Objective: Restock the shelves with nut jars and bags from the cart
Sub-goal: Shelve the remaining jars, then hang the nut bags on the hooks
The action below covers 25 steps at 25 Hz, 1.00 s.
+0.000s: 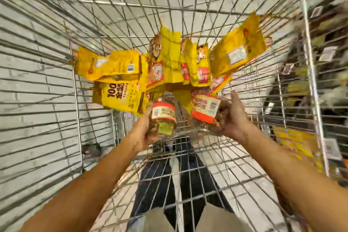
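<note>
Clearly the pickup step: left hand (145, 133) grips one nut jar (162, 117), right hand (232, 118) another nut jar (206, 110), fingers wrapped, low inside the wire cart (308, 47) beside yellow bags (116, 81). Next, lift both clear toward the shelves.

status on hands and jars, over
Left hand grips left jar; right hand grips right jar. Both inside cart. Bags piled just behind; nothing over the hands.
</note>
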{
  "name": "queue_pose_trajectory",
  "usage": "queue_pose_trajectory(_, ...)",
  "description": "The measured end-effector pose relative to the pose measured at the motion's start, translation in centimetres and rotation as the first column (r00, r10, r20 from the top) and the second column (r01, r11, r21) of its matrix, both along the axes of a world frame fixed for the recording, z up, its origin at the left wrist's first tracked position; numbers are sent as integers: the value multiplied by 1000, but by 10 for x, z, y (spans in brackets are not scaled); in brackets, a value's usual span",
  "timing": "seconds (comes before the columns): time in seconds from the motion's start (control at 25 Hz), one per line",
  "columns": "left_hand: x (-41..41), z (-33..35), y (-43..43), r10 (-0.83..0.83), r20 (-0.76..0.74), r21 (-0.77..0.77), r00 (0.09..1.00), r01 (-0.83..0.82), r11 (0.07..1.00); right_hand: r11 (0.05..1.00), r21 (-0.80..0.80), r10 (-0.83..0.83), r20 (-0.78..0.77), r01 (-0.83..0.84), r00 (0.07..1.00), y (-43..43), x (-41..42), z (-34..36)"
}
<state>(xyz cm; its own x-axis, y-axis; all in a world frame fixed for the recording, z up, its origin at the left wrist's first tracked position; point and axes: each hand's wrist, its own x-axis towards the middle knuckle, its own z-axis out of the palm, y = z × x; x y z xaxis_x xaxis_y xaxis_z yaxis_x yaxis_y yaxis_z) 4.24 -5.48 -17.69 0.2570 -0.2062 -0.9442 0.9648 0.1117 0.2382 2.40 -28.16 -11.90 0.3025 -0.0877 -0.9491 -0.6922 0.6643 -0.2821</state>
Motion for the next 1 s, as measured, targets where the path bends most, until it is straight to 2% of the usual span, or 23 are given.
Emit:
queue_pose_trajectory(0.12,14,79,2,-7,202,-197,979,47,979,982,11,-190,113,190,975,7,-21,59)
queue_pose_trajectory(0.2,16,139,-4,-12,282,-302,959,101,948,945,58,-326,182,321,928,10,-44,100)
queue_pose_trajectory(0.32,9,205,-28,-53,345,-439,937,211,873,835,145,-548,316,531,775,4,-85,158)
queue_pose_trajectory(0.44,-6,250,-70,-131,462,-494,877,377,784,745,138,-637,434,652,637,-9,-133,203)
queue_pose_trajectory(0.56,-38,281,-121,-185,554,-528,812,514,676,589,167,-752,472,791,460,-28,-190,234)
queue_pose_trajectory(0.76,-141,310,-219,-320,610,-516,725,669,535,311,312,-851,512,898,116,-60,-323,261)
queue_pose_trajectory(0.88,-226,316,-272,-414,578,-551,703,711,438,254,319,-828,560,913,34,-82,-415,267)
queue_pose_trajectory(1.0,-318,310,-318,-471,525,-577,709,703,416,213,282,-801,598,936,2,-108,-510,267)
